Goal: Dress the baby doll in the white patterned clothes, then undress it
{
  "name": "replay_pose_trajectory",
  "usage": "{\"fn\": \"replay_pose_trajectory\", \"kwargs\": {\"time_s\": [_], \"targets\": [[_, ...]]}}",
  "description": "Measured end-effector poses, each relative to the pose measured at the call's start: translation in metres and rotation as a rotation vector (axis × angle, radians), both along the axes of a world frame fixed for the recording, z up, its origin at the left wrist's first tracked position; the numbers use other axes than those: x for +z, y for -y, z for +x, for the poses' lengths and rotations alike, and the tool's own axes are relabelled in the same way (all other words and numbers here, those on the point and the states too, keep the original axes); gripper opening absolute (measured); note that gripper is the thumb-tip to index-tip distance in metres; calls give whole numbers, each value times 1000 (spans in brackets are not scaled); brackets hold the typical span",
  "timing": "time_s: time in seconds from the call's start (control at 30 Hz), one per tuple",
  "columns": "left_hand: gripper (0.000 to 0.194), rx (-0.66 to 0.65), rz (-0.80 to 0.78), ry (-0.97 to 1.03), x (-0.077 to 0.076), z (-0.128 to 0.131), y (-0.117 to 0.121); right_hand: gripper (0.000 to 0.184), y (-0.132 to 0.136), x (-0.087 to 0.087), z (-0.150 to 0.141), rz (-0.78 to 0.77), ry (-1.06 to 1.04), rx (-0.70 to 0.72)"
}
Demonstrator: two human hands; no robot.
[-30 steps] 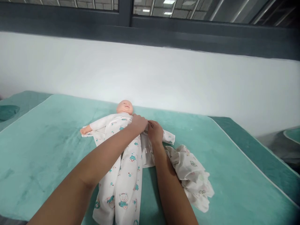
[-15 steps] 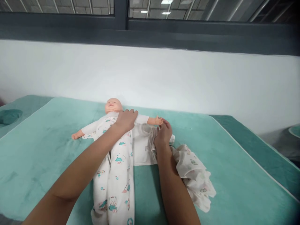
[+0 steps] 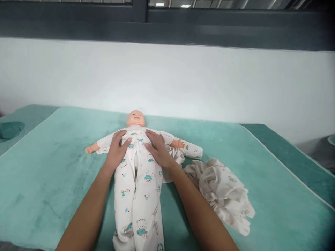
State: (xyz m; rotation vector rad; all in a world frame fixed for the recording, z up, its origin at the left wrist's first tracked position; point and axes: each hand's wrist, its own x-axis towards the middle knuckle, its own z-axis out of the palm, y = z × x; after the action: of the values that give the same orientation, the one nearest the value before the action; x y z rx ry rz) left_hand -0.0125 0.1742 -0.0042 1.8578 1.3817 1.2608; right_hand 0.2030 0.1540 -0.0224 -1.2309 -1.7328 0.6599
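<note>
A baby doll lies on its back, arms spread, in a white long-sleeved top. White printed baby trousers cover its front from the chest down. My left hand rests on the left side of its torso, fingers apart. On the other side my right hand lies against the torso, fingers spread. Beneath the doll's right-side arm, a printed baby jacket is spread, one sleeve reaching outward. The doll's bare hand lies on top of that sleeve. Much of the jacket is hidden under the doll.
A crumpled white printed cloth lies to the right of the doll. Green padded covering spreads over the surface. A white wall stands behind, with a dark window frame above it.
My left hand has moved from the doll's shoulder to its left side. My right hand has let go of the doll's hand and come to the torso. The jacket sleeve now shows, stretched outward.
</note>
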Motion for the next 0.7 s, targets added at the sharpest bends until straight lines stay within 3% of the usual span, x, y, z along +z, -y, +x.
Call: {"fn": "replay_pose_trajectory", "kwargs": {"time_s": [0.13, 0.33, 0.47, 0.7], "targets": [[39, -24, 2, -64, -6, 0, 3, 49, -2, -3, 3, 3, 53, 29], [19, 92, 243, -232, -5, 8, 13, 35, 1, -8, 7, 39, -2, 8], [33, 139, 310, -351, -12, 6, 16, 29, 9, -8, 5, 105, -78, 31], [48, 120, 296, -414, -23, -14, 25, 46, 31, -9, 11, 87, -36, 88]]}}
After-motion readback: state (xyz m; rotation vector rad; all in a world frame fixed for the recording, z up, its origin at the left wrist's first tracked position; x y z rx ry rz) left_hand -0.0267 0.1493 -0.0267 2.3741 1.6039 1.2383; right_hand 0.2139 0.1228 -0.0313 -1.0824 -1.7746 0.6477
